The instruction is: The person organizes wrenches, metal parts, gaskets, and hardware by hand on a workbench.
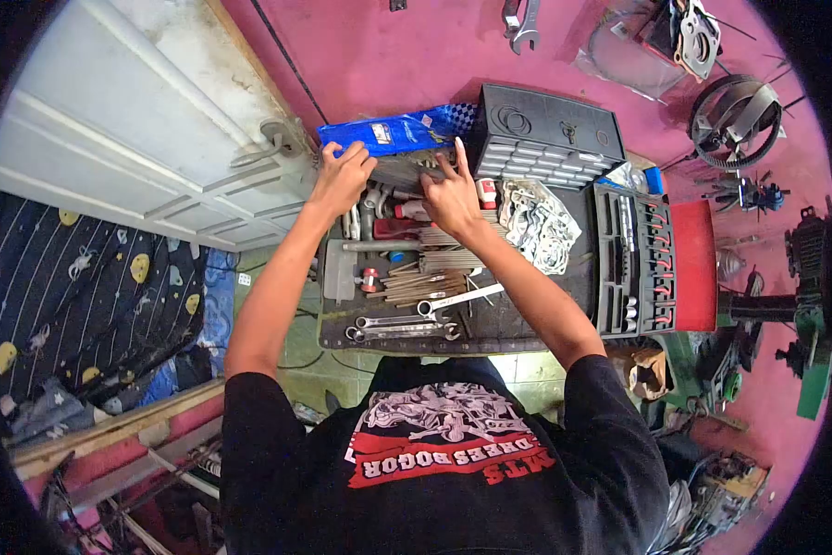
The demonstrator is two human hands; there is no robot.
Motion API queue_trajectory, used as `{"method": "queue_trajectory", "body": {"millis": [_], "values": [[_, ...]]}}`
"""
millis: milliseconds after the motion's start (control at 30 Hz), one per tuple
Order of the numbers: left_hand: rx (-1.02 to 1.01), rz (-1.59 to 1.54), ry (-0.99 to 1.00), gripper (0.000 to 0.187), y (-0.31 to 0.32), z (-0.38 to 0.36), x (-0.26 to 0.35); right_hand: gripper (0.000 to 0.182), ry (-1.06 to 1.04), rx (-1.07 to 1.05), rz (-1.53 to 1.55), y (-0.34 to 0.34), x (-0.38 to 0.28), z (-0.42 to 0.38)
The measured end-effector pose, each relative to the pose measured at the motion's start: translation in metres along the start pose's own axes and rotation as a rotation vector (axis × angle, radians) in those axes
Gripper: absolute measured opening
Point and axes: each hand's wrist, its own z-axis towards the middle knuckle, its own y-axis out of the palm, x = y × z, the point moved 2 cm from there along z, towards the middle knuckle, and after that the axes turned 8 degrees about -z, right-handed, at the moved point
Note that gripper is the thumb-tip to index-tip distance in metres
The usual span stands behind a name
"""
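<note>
A long blue package (pixel 411 135) with a checkered right end lies at the back of the workbench, against the pink wall. My left hand (pixel 345 178) has its fingers curled over the package's lower left edge. By the lower right part of the package is my right hand (pixel 453 196), its fingers apart and one pointing up along the edge. Between the hands, under the package, is a greyish item (pixel 402 172) that I cannot make out clearly. Red-handled tools (pixel 397 227) and a bundle of thin rods (pixel 425 285) lie in front of my hands.
A black drawer cabinet (pixel 550 125) stands right of the package. Nearer are a bag of pale parts (pixel 538 227), combination wrenches (pixel 402 326) and an open tool case (pixel 633 264) with a red lid. A white door (pixel 138 129) is at left; parts hang on the wall.
</note>
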Motion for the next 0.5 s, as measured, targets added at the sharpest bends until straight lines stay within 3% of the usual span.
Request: {"method": "queue_trajectory", "body": {"millis": [233,300,333,500], "values": [[-0.071,-0.053,-0.03,0.031,-0.027,-0.003,0.05,0.037,-0.035,0.046,0.069,-0.035,0.024,-0.038],[-0.089,-0.019,-0.023,0.032,-0.033,0.001,0.068,0.026,-0.067,0.116,0.184,-0.039,0.034,-0.052],[-0.086,-0.025,-0.013,0.027,-0.036,0.005,0.077,0.043,-0.056,0.018,0.099,-0.038,0.04,-0.057],[-0.048,-0.021,0.017,0.024,-0.034,0.02,0.113,0.049,-0.048,-0.05,0.126,-0.051,0.069,-0.082]]}}
